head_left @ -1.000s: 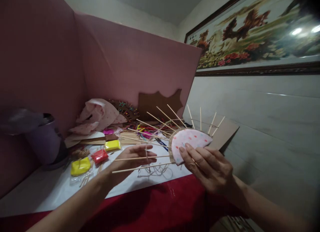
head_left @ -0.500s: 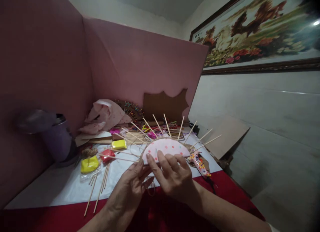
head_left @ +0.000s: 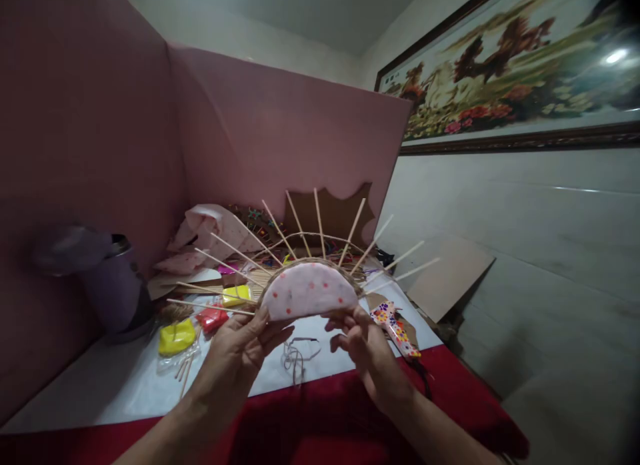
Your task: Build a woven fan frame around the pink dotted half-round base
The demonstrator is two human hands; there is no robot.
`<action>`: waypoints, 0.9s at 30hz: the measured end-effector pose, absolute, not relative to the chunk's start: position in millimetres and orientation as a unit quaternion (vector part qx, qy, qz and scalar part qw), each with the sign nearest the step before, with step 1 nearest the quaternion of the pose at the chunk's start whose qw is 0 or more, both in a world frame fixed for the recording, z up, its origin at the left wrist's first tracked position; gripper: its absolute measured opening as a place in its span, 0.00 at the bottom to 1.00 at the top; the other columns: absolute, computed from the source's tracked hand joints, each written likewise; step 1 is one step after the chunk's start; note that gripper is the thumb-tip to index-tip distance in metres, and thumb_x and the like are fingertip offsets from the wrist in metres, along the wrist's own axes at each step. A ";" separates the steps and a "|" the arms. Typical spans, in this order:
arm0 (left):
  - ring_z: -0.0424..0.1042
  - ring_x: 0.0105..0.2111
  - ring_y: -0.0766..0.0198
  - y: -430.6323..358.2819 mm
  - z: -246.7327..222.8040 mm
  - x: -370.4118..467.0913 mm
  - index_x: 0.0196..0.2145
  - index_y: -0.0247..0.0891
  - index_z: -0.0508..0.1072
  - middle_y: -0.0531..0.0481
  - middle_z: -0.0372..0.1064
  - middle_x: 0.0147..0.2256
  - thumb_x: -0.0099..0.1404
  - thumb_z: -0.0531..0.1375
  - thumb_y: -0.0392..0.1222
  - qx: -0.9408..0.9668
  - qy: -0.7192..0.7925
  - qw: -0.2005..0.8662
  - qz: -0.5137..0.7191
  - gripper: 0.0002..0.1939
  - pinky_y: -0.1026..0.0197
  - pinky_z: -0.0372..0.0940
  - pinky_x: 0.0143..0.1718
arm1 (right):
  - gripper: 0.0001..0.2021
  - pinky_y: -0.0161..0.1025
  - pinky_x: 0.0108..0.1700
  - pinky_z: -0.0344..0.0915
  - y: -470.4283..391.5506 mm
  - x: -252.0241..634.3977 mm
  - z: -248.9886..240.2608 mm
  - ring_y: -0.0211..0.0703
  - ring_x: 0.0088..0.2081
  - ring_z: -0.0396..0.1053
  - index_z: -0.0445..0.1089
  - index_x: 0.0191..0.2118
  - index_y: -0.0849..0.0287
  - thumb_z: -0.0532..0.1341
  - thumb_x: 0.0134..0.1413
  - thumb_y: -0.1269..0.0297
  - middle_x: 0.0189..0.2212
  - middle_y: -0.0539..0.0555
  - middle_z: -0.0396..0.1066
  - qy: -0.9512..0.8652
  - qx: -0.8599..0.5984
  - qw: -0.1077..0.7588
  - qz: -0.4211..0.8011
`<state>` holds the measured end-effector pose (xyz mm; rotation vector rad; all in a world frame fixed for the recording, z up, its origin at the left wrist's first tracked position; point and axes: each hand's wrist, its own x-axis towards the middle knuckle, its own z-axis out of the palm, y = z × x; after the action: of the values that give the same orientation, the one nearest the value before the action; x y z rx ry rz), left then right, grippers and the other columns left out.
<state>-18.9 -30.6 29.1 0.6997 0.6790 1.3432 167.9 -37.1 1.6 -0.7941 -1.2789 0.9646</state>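
Between my hands is a half-round craft piece (head_left: 310,293), its face covered in pale pink fabric with red dots. Thin wooden sticks (head_left: 320,218) fan out from its curved edge, and a thin cord (head_left: 333,236) arcs across several of them. My left hand (head_left: 247,345) pinches the lower left corner, thumb on the front. At the lower right corner, my right hand (head_left: 363,348) grips the piece with its thumb and fingers, some of them curled beneath. The back of the piece is hidden. Below it, loose twine (head_left: 296,358) lies on the white table cover.
Yellow (head_left: 176,337) and red clay packets (head_left: 211,318) lie at left, near a purple flask (head_left: 117,285). A flower-patterned glue gun (head_left: 396,328) rests at right. Behind are crumpled dotted fabric (head_left: 213,228) and brown cardboard (head_left: 330,215) against a pink partition (head_left: 290,131).
The piece has been raised and tipped to face me, moving slightly left. My right hand has left the fabric front for the right corner. The cord across the sticks and the twine below now show.
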 end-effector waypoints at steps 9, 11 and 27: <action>0.70 0.20 0.63 -22.1 20.7 -35.9 0.32 0.34 0.72 0.48 0.72 0.24 0.45 0.67 0.53 0.469 0.526 0.502 0.501 0.22 0.63 0.63 0.19 | 0.16 0.27 0.15 0.51 -12.7 164.1 11.3 0.32 0.18 0.61 0.69 0.36 0.60 0.69 0.42 0.58 0.20 0.47 0.66 -0.382 -0.333 0.644 0.573; 0.62 0.14 0.68 -20.4 22.1 -49.0 0.22 0.36 0.69 0.53 0.65 0.17 0.48 0.65 0.56 0.508 0.564 0.425 0.493 0.19 0.65 0.55 0.13 | 0.15 0.27 0.15 0.53 -5.1 168.9 10.6 0.32 0.19 0.63 0.69 0.34 0.62 0.69 0.42 0.58 0.20 0.48 0.67 -0.384 -0.340 0.635 0.577; 0.67 0.22 0.67 33.9 32.6 -38.2 0.34 0.39 0.65 0.54 0.66 0.28 0.52 0.62 0.39 0.451 0.465 0.273 0.711 0.11 0.64 0.59 0.20 | 0.16 0.27 0.17 0.59 20.3 162.5 -25.5 0.32 0.21 0.65 0.70 0.35 0.61 0.70 0.40 0.58 0.22 0.48 0.68 -0.317 -0.359 0.629 0.612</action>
<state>-38.2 33.9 32.6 1.2141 1.2526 1.9135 162.5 20.3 -25.5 -0.8230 -0.7264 1.4034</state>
